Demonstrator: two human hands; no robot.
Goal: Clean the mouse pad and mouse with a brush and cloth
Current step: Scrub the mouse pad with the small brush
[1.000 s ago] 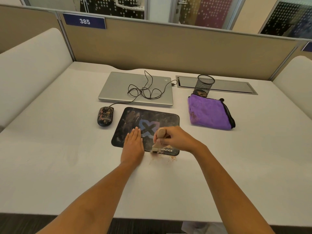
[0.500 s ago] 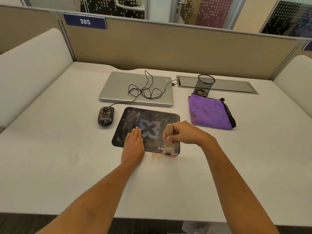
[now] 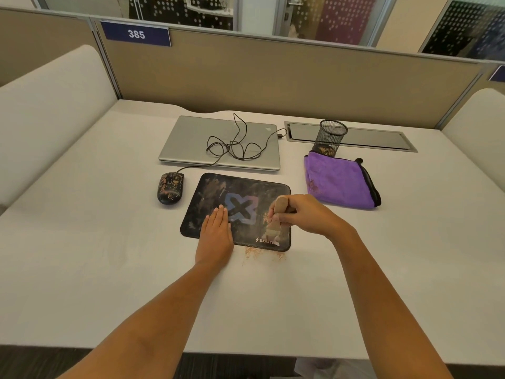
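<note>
A black mouse pad [image 3: 213, 192] with a blue X logo lies on the white desk, smeared with dust. My left hand [image 3: 216, 236] presses flat on the pad's near left part, fingers straight. My right hand [image 3: 303, 214] grips a small wooden-handled brush [image 3: 276, 218], whose bristles touch the pad's near right corner. Brown crumbs [image 3: 262, 254] lie on the desk just in front of the pad. A dirty black wired mouse [image 3: 170, 187] sits left of the pad. A folded purple cloth [image 3: 340, 183] lies to the right.
A shut silver laptop [image 3: 188, 143] with the mouse cable [image 3: 235, 146] coiled on it lies behind the pad. A black mesh pen cup [image 3: 330, 136] stands behind the cloth, by a grey cable tray [image 3: 382, 138]. Partition walls close off the desk's back and sides.
My right hand has carried the brush to the right and slightly back along the pad's near edge. More crumbs lie on the desk in front. My left hand has stayed put.
</note>
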